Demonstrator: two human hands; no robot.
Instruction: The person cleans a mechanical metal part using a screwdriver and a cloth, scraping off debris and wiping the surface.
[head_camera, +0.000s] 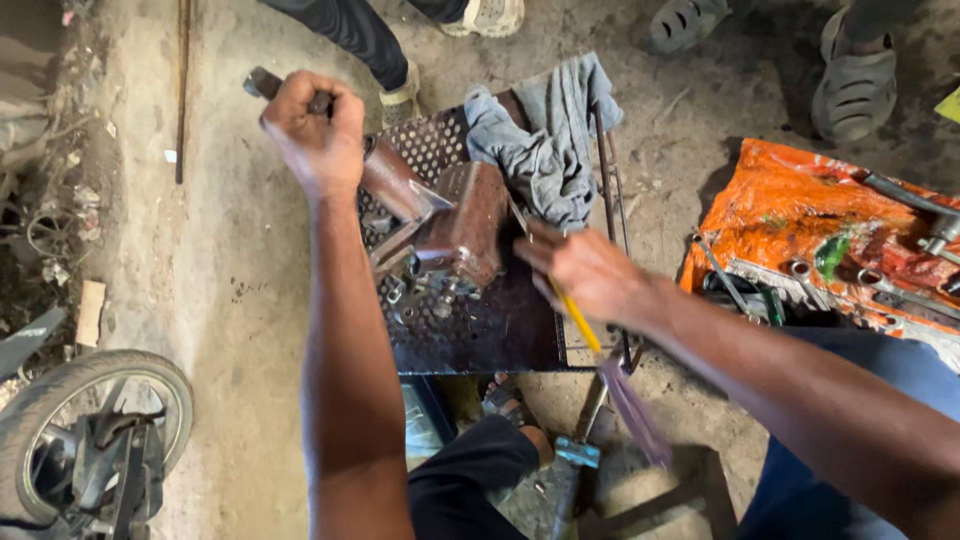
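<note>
Centrally, rusty metal block (462, 225) on a perforated table (500, 330).
Left hand (312, 130) fisted on a handle (262, 83); right hand (585, 272) fingers clamped on a screwdriver (610, 375); grey rag (545, 135) behind.

Bare forearms, dark trousers (470, 480), a sandal (505, 400) on one foot.

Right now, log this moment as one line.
left hand: fist on hammer handle | right hand: holds screwdriver | rusty metal part on perforated table | grey rag behind

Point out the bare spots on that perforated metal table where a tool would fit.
Free: the dark stretch of the perforated table along its near edge, below the rusty vise and right hand. Crowded: the far side, under the grey rag, and the loose bolts beside the vise.
</note>
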